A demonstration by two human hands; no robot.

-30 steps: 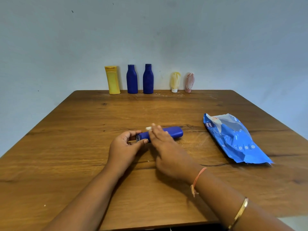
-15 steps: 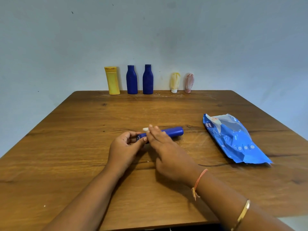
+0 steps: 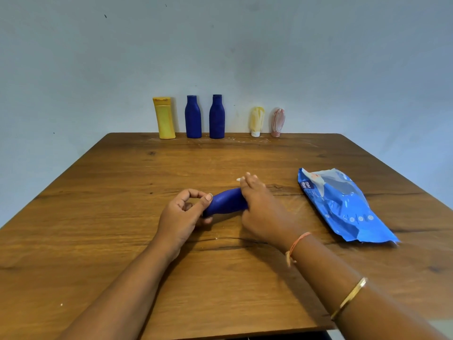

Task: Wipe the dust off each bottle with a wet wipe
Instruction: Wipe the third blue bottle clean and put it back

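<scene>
Blue bottle [image 3: 226, 201] lies on its side on the table [image 3: 122, 241], left of the wipes pack [image 3: 343, 207]. A row of bottles [image 3: 217, 117] waits well behind the pack. The right hand [image 3: 259, 212], fingers curled round the wet wipe [image 3: 241, 179], has slid to the pack-side end. The left hand [image 3: 181, 214] pinches the other end. I judge this one nearly wiped. Bare wood surrounds it.

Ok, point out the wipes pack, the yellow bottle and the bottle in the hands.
wipes pack [image 3: 343, 207]: head view, middle of its blue front.
yellow bottle [image 3: 166, 120]: head view, middle of its body.
held bottle [image 3: 226, 201]: head view, bare blue body between the two hands.
</scene>
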